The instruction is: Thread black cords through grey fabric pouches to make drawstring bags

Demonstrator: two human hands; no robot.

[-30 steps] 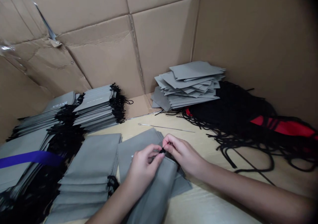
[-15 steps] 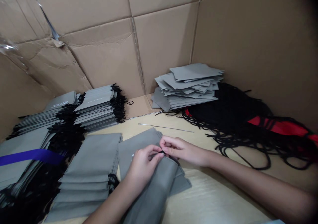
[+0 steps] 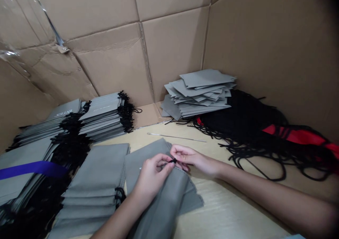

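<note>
Both my hands meet over a grey fabric pouch (image 3: 166, 200) that hangs down toward me. Between thumb and fingers, my left hand (image 3: 155, 172) pinches a short black cord (image 3: 173, 160) at the pouch's top corner. My right hand (image 3: 189, 159) is closed on the same cord from the other side, its fingertips almost touching the left ones. What the cord does inside the fingers is hidden. More grey pouches (image 3: 148, 154) lie flat beneath the hands. Left of them is a pile of grey pouches (image 3: 103, 165) with black cord loops at its edge.
Stacks of corded pouches (image 3: 99, 115) stand at the back left; a purple strap (image 3: 34, 168) crosses one nearer stack. A loose grey pouch pile (image 3: 203, 90) sits at the back beside bundled black cords (image 3: 254, 112). A thin metal needle (image 3: 177, 137) lies on the table. Cardboard walls (image 3: 174, 41) surround it.
My right fingers have shifted slightly at the pouch corner, and a little more black cord shows between the hands. The view has moved slightly; the piles have stayed put.
</note>
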